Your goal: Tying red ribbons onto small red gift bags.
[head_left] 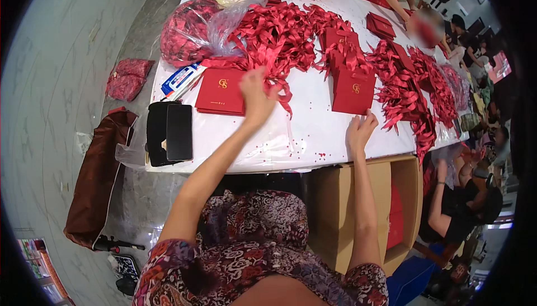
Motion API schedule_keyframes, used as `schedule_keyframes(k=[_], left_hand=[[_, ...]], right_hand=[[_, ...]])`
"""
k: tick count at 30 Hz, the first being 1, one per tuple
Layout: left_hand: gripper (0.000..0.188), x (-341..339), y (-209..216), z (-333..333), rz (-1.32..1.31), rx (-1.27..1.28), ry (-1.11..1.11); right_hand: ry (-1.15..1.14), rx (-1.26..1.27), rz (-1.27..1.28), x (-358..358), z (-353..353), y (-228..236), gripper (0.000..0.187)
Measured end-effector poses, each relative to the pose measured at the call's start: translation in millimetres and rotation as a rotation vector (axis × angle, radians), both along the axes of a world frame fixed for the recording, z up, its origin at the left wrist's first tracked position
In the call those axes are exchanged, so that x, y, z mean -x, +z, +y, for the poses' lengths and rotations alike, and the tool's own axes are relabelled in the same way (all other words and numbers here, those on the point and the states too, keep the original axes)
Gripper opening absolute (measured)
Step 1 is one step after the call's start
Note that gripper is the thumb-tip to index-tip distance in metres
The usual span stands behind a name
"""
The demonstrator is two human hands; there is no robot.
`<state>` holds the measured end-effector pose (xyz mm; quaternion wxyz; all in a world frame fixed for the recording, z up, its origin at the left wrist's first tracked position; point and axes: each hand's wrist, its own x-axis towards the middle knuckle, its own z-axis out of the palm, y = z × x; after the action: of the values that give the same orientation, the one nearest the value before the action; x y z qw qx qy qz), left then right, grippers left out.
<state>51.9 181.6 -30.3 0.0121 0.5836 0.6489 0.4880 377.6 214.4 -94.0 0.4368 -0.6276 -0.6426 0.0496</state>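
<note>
Patterned fabric over the person's lap fills the bottom of the view, and both bare forearms rise from it to a white table [313,133]. Her left hand [254,91] is blurred in motion, fingers closed around a strand of red ribbon at the near fringe of the big ribbon pile [279,35], just beside a flat red folder [221,91] lying near the table's left edge. Her right hand [359,131] rests open, fingers spread on the cloth close to the near edge, directly below a standing stack of red folders [353,91] that already has ribbon draped over it. Judging by this, some folders in the stack look dressed with ribbon, while the flat one is still bare and a large heap of loose ribbon remains, so much of the work seems left. 2 dark phones [170,133] lie at the near left corner, and a clear plastic bag [204,24] of red pieces sits at the far left.
</note>
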Motion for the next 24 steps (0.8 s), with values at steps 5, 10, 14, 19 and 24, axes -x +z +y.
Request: schedule_keyframes(k=[5, 10, 14, 19, 24], left_hand=[[0.068, 102.1, -10.4, -53.8, 0.124, 0.105, 0.34], [0.073, 119.1, -27.1, -67.0, 0.167, 0.451, 0.358], [0.069, 117.1, -51.4, -67.7, 0.329, 0.423, 0.355], [0.067, 117.5, -58.9, -74.9, 0.323, 0.402, 0.402], [0.063, 121.4, -60.1, -81.2, 0.298, 0.267, 0.366]], right_hand=[[0.255, -0.154, 0.009, 57.1, -25.5, 52.7, 0.027], [0.632, 0.055, -0.078, 172.4, -51.9, 47.2, 0.033], [0.594, 0.02, -0.216, 209.5, -52.1, 20.2, 0.048], [0.505, 0.026, -0.191, 212.0, -33.5, 8.9, 0.051], [0.49, -0.155, -0.026, 175.3, -66.3, 20.6, 0.04]])
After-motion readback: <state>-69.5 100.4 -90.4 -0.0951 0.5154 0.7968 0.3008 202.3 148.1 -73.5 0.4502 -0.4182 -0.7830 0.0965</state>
